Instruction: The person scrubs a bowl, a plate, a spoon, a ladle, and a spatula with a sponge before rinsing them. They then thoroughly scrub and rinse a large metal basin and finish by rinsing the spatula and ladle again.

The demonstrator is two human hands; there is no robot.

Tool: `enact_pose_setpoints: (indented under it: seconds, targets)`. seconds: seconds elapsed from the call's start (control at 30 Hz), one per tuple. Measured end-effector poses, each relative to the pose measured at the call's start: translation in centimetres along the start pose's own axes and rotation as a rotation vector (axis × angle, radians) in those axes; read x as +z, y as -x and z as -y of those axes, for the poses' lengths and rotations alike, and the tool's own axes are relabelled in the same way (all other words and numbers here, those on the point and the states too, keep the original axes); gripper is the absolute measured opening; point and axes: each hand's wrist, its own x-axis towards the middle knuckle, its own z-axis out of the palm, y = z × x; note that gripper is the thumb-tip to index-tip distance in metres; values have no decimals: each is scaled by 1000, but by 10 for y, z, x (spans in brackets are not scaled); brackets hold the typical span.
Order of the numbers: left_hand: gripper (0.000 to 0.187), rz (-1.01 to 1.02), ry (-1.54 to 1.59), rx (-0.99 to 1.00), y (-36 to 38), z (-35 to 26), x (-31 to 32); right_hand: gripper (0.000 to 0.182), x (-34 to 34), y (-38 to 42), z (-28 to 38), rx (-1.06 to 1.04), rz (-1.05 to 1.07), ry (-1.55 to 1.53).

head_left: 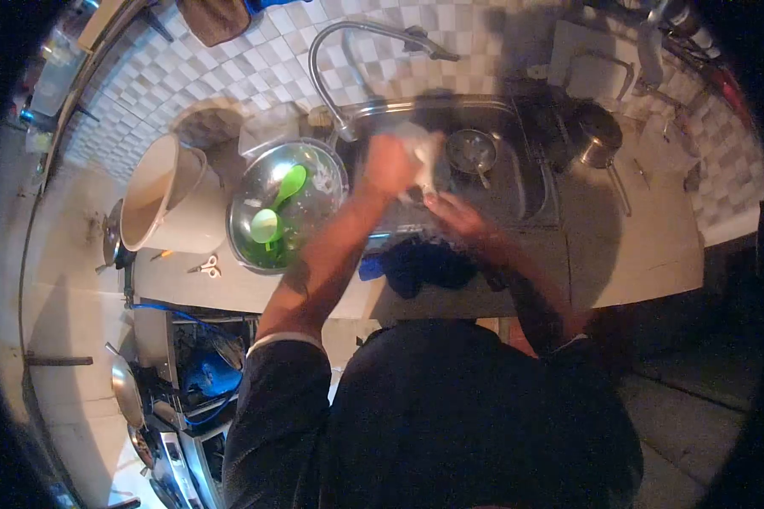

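Observation:
Over the sink (526, 191), my left hand (390, 166) is closed on a pale, whitish object (426, 159), both smeared by motion. My right hand (457, 215) grips the lower end of the same object, its fingers bent around it. I cannot tell what kind of object it is. Just right of my hands, a small round metal pan (470, 151) with a short handle sits in the sink. The curved faucet (316, 64) arches up behind my left hand.
Left of the sink stands a steel bowl (239, 222) holding a green spoon (292, 181) and a green-and-white ladle (265, 226). A white bucket (191, 212) and scissors (208, 267) are farther left. Dark blue cloth (424, 265) lies at the front edge; a saucepan (601, 151) stands right.

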Motion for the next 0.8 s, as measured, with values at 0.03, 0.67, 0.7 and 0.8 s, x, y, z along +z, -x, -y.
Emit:
enact_pose_setpoints:
  seconds: [0.03, 0.67, 0.7, 0.8]
  targets:
    - [11, 86, 54, 108, 6, -13, 3, 40, 5, 4, -7, -11, -50, -6]
    - [23, -464, 56, -495, 22, 21, -23, 40, 8, 5, -15, 725, 1, -811]
    - [25, -551, 64, -432, 19, 9, -24, 40, 8, 2, -18, 693, -11, -847]
    - [32, -187, 161, -357, 47, -36, -2, 39, 4, -19, 1, 594, -44, -900]
